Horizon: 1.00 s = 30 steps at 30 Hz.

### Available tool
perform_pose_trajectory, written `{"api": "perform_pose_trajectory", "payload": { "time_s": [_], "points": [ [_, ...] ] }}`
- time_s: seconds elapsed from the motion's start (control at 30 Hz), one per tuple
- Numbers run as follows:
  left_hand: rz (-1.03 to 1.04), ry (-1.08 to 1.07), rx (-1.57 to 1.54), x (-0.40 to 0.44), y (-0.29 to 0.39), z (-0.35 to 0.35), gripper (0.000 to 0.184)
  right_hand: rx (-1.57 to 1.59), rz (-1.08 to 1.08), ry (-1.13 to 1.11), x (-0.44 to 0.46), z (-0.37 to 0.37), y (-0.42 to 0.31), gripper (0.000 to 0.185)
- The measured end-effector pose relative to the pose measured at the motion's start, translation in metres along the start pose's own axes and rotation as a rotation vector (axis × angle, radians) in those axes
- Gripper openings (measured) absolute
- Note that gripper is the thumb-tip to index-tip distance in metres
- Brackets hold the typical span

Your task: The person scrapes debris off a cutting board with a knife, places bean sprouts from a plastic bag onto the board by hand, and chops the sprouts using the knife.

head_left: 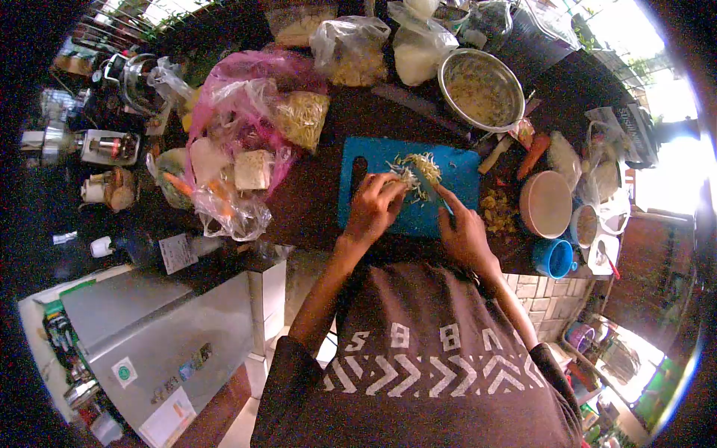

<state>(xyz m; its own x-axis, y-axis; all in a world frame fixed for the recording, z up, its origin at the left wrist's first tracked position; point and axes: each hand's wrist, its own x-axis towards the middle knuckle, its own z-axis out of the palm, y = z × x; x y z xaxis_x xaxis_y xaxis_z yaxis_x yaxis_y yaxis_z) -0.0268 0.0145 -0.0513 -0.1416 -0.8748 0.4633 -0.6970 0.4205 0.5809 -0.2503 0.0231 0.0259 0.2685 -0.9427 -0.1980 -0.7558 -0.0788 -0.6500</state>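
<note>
A blue cutting board (459, 160) lies on the dark table with a small heap of pale, thin shreds (420, 166) on it, which look like sprouts. My right hand (464, 231) is closed round the handle of a knife (429, 183), whose blade reaches into the shreds. At the left side of the heap, my left hand (377, 201) has its fingers bent and pressed together on the board. Whether shreds are pinched under its fingertips is hidden.
A metal bowl (482, 89) of mixed food stands behind the board. Left are a pink plastic bag (224, 82) and a white block (254, 169). To the right sit peelings (497, 209), a carrot (533, 155), a round lid (545, 204) and a blue cup (553, 258).
</note>
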Motion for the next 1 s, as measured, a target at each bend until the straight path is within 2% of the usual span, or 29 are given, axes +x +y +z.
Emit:
{"api": "perform_pose_trajectory", "payload": {
  "time_s": [0.17, 0.23, 0.37, 0.47, 0.67, 0.77, 1.0],
  "points": [
    [0.020, 0.009, -0.009, 0.003, 0.000, 0.001, 0.022, -0.181, -0.113, 0.008, -0.002, 0.004, 0.016, 0.054],
    [-0.055, 0.067, -0.028, 0.003, 0.008, -0.002, 0.023, -0.209, -0.152, 0.033, -0.003, 0.007, 0.020, 0.056],
    [-0.085, 0.047, -0.053, -0.002, 0.004, -0.001, 0.025, -0.284, -0.254, 0.076, -0.004, 0.016, 0.029, 0.060],
    [-0.063, 0.036, -0.027, -0.004, 0.001, 0.001, 0.025, -0.368, -0.282, 0.012, -0.005, 0.018, 0.027, 0.064],
    [-0.084, 0.006, -0.018, -0.006, 0.000, 0.001, 0.026, -0.485, -0.361, 0.019, -0.003, 0.029, 0.031, 0.073],
    [-0.081, 0.018, -0.049, -0.005, -0.001, 0.002, 0.025, -0.418, -0.428, 0.069, 0.006, 0.041, 0.041, 0.074],
    [-0.082, 0.052, -0.035, -0.004, 0.000, 0.002, 0.022, -0.457, -0.370, -0.008, -0.011, 0.012, 0.034, 0.069]
  ]
}}
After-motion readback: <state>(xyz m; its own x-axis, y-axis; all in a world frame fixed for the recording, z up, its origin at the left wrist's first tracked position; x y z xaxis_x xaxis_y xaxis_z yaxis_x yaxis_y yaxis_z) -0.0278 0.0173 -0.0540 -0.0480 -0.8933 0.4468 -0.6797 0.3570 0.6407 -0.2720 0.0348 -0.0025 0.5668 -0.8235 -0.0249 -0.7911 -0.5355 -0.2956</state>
